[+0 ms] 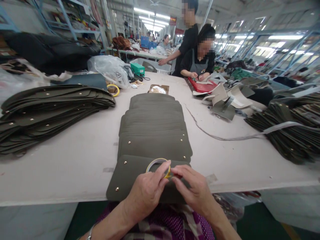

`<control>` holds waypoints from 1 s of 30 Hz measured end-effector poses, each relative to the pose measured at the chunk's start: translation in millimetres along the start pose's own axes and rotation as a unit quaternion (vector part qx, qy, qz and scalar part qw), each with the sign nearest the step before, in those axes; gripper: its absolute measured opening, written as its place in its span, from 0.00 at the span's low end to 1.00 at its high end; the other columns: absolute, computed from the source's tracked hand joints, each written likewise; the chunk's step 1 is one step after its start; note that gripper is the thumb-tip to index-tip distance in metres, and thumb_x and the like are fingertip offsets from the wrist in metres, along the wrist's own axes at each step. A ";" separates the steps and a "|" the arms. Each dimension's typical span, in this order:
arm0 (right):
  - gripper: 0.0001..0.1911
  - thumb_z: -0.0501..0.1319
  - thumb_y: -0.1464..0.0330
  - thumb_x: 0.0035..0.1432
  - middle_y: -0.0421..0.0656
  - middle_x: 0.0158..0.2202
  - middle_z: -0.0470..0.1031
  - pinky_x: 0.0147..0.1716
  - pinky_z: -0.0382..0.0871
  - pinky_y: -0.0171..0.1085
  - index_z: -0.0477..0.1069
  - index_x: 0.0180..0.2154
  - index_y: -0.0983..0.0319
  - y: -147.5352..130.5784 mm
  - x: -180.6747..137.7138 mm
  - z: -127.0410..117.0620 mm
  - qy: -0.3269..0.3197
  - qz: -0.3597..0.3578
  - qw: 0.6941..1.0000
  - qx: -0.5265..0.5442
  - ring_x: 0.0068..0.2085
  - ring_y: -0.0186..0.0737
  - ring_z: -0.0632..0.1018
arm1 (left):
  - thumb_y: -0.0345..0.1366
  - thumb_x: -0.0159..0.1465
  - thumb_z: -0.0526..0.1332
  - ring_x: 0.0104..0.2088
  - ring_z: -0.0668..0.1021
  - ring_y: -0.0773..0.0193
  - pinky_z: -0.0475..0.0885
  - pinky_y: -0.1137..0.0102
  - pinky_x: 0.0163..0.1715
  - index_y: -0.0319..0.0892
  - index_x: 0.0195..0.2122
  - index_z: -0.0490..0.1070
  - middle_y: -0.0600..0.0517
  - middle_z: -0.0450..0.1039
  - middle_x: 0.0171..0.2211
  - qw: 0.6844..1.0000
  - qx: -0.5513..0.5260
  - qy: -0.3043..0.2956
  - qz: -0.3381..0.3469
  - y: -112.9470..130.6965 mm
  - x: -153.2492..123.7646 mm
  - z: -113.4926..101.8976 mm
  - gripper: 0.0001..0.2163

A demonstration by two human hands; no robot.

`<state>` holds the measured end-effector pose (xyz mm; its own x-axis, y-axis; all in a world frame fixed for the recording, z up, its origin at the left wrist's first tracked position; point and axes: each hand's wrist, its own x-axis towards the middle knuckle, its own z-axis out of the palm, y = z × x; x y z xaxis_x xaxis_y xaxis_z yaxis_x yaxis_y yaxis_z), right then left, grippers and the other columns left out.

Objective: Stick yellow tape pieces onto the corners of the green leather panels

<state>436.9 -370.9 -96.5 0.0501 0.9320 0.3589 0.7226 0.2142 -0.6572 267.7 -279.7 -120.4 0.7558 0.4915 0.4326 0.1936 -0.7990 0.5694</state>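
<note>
The left hand (pixel 147 186) had the yellow tape roll (pixel 157 160) pinched above the nearest olive panel (pixel 135 171); the right hand (pixel 195 188) curled close by it, though whether it gripped the tape's end could not be told. Studs (pixel 125 162) were already set in the nearest panels. The overlapped row (pixel 152 120) lay spread up the counter (pixel 75 163), with no tape strip visible on it; the hands hid part of the nearest panel.
</note>
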 end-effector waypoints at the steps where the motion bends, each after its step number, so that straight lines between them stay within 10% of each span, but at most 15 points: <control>1: 0.11 0.55 0.72 0.63 0.46 0.40 0.76 0.41 0.72 0.38 0.70 0.46 0.59 -0.3 0.9 2.1 -0.005 -0.010 1.000 -0.013 0.42 0.40 0.76 | 0.33 0.70 0.50 0.33 0.80 0.64 0.76 0.71 0.34 0.41 0.63 0.51 0.51 0.78 0.37 1.000 0.015 -0.001 0.004 0.1 -0.4 0.9 0.21; 15: 0.08 0.55 0.78 0.59 0.42 0.28 0.75 0.30 0.69 0.35 0.69 0.34 0.62 3.8 -5.3 16.9 0.094 -0.091 0.980 -0.150 0.30 0.37 0.75 | 0.31 0.70 0.47 0.30 0.78 0.66 0.69 0.74 0.28 0.44 0.38 0.66 0.55 0.74 0.30 0.998 -0.004 -0.049 -0.042 5.9 8.8 6.1 0.09; 19: 0.07 0.57 0.74 0.57 0.40 0.25 0.75 0.27 0.68 0.33 0.72 0.30 0.61 2.7 -3.9 16.2 0.130 0.086 0.988 -0.018 0.26 0.35 0.75 | 0.30 0.69 0.47 0.25 0.74 0.65 0.65 0.72 0.24 0.43 0.32 0.66 0.54 0.70 0.25 0.998 0.059 -0.035 0.008 2.8 18.6 14.7 0.11; 23: 0.10 0.60 0.65 0.55 0.38 0.18 0.72 0.21 0.67 0.30 0.72 0.26 0.62 21.0 -1.4 11.3 0.125 0.305 0.927 0.181 0.20 0.33 0.73 | 0.29 0.68 0.48 0.22 0.70 0.66 0.62 0.72 0.23 0.43 0.30 0.66 0.55 0.67 0.23 0.996 0.069 0.009 0.064 7.7 29.1 22.2 0.11; 30: 0.19 0.65 0.55 0.50 0.42 0.24 0.77 0.25 0.71 0.33 0.76 0.33 0.66 76.3 2.1 -13.9 0.106 0.384 0.895 0.200 0.24 0.35 0.75 | 0.31 0.69 0.50 0.32 0.72 0.62 0.69 0.68 0.33 0.42 0.35 0.67 0.51 0.71 0.32 0.992 0.105 -0.019 0.060 3.1 43.6 36.1 0.08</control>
<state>501.7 -356.6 -136.6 0.5870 0.7818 -0.2102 0.1160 -0.3382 -0.9339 323.8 -273.3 -125.0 0.8035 0.3776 0.4602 0.2232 -0.9078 0.3551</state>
